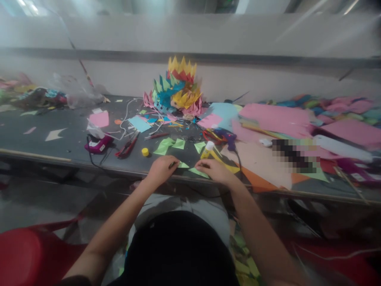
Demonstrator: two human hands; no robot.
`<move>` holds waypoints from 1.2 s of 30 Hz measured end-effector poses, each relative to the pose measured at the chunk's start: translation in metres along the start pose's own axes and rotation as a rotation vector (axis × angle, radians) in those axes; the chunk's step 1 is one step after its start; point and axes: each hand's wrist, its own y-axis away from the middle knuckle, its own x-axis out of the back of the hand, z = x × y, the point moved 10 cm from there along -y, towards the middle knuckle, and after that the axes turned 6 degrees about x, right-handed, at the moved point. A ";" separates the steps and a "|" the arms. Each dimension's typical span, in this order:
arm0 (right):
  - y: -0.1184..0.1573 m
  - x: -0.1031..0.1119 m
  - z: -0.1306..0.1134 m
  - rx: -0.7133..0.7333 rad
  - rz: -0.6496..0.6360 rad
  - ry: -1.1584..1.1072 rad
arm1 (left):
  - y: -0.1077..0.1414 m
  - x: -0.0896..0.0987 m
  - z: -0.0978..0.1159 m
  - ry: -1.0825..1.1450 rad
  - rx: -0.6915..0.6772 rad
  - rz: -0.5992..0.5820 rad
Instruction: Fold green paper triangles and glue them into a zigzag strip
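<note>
Head view: L hand (160, 170) pinching green fold (182, 165), R hand (214, 171) pressed on green sheet (198, 172) at table (59, 153) edge. Folded greens (166, 145) done behind; paper stack (269, 117) unfolded; tower (176, 89) looks part-built.

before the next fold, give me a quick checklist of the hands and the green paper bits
1. left hand on a small green folded piece: ok
2. right hand pressing the other green piece: ok
3. both pieces lying on the table edge: ok
4. spare green pieces near the hands: ok
5. glue bottle capped: cannot tell
6. firmness of each grip: cannot tell
</note>
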 end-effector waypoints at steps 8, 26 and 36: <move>-0.012 -0.011 0.002 -0.003 -0.021 0.063 | 0.004 -0.001 0.010 -0.096 -0.101 0.112; -0.018 -0.013 -0.003 -0.010 -0.013 0.234 | 0.009 -0.003 0.019 -0.148 -0.176 0.166; -0.013 -0.011 -0.006 -0.014 -0.034 0.244 | 0.012 0.003 0.021 -0.117 -0.186 0.249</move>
